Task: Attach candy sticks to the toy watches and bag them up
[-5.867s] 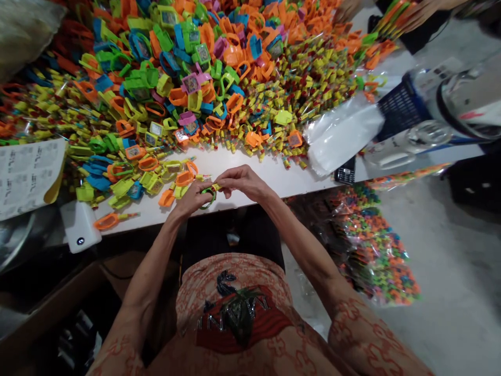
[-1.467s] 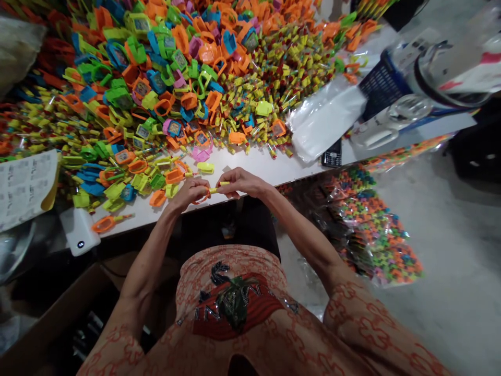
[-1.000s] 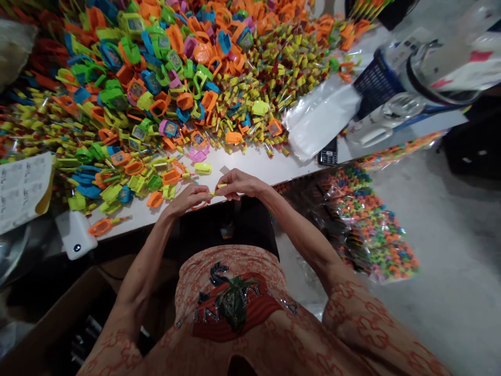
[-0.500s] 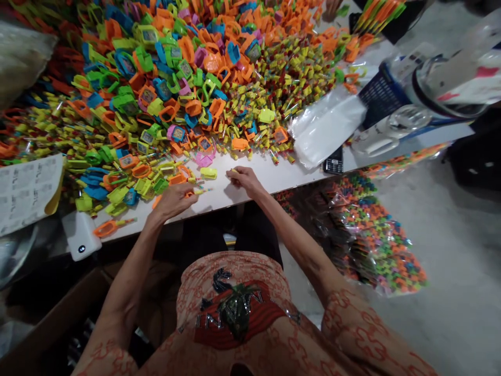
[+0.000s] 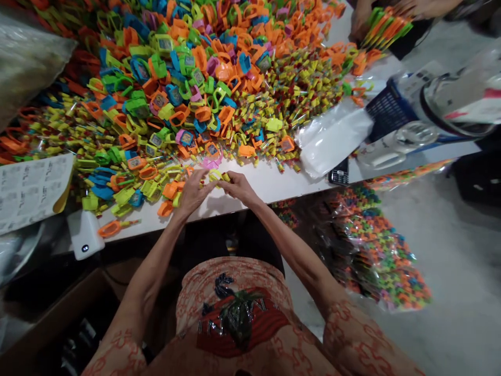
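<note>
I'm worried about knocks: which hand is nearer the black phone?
Right: the right hand is apart from the black phone, to its left; the left hand is farther left.

The toy watches (image 5: 225, 71) look glossy plastic, the tabletop (image 5: 274, 184) smooth.

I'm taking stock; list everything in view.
Toy watches: many, multicoloured, heaped centre
Small pieces: many, mostly yellow, alongside
Table: one, white, underneath
Plastic bags: uncountable, whitish, right
Phone: one, black, beside bags
Basket: one, blue, right
Jug: one, white, beside basket
Sheet: one, white, left
Device: one, white, below sheet
Sack: one, translucent, upper left
Bagged toys: uncountable, multicoloured, lower right
Co-worker's hands: two, upper right
Yellow toy: one, yellow, centre
Left fingers, right fingers: two sets, bare, centre
</note>
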Demonstrator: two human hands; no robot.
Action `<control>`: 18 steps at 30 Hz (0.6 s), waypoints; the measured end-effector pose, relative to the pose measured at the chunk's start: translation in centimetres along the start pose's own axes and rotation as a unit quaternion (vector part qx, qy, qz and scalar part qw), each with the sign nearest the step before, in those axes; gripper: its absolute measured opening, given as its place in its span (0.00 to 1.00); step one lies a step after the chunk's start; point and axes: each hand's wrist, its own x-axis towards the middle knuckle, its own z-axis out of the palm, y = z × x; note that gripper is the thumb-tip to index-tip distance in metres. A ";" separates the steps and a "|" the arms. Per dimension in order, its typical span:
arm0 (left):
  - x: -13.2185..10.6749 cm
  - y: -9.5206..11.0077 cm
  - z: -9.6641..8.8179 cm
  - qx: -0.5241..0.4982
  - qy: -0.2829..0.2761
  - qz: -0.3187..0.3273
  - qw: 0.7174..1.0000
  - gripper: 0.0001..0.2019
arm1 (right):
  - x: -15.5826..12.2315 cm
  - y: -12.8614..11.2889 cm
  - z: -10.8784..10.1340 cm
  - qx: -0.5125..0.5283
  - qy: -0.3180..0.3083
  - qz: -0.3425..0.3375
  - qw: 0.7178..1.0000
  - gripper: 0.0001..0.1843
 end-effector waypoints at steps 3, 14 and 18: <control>-0.4 0.3 1.1 -0.195 -0.030 -0.048 0.979 0.16 | -2.3 -0.8 -0.6 0.077 -0.041 0.015 0.996 0.26; -1.7 0.9 0.6 -0.278 -0.076 -0.171 0.942 0.06 | -3.6 -3.1 -2.5 0.155 -0.108 -0.009 0.982 0.18; -1.9 1.4 0.4 -0.268 -0.114 -0.157 0.944 0.07 | -3.6 -3.0 -1.7 0.186 -0.107 -0.004 0.977 0.20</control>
